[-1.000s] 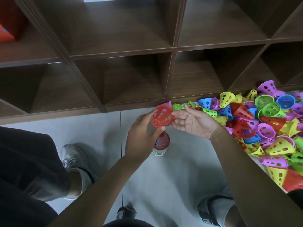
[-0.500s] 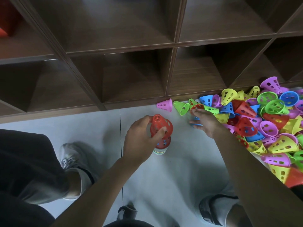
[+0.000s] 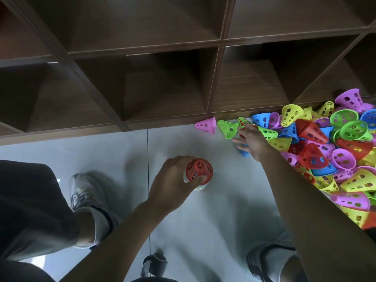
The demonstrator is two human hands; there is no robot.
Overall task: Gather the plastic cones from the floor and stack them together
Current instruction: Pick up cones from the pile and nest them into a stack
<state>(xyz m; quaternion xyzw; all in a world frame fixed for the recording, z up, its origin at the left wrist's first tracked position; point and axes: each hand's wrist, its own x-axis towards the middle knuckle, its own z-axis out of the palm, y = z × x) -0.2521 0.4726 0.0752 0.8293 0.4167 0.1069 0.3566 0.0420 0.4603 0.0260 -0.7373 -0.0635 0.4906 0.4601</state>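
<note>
While left hand (image 3: 173, 178) grips the red-topped stack (image 3: 199, 173), right hand (image 3: 253, 140) lies spread over the cone pile (image 3: 325, 151)

One camera sits on the person's head. It looks down, close, at the floor (image 3: 203, 220) and shelf (image 3: 162, 78).

Bare forearms lead to a left hand (image 3: 173, 180) and right hand (image 3: 254, 141), no sleeves in sight. Dark trousers (image 3: 30, 210) cover the left leg above a grey sneaker (image 3: 81, 192) with a dark-trimmed collar; a second grey shoe (image 3: 262, 263) shows lower right.
</note>
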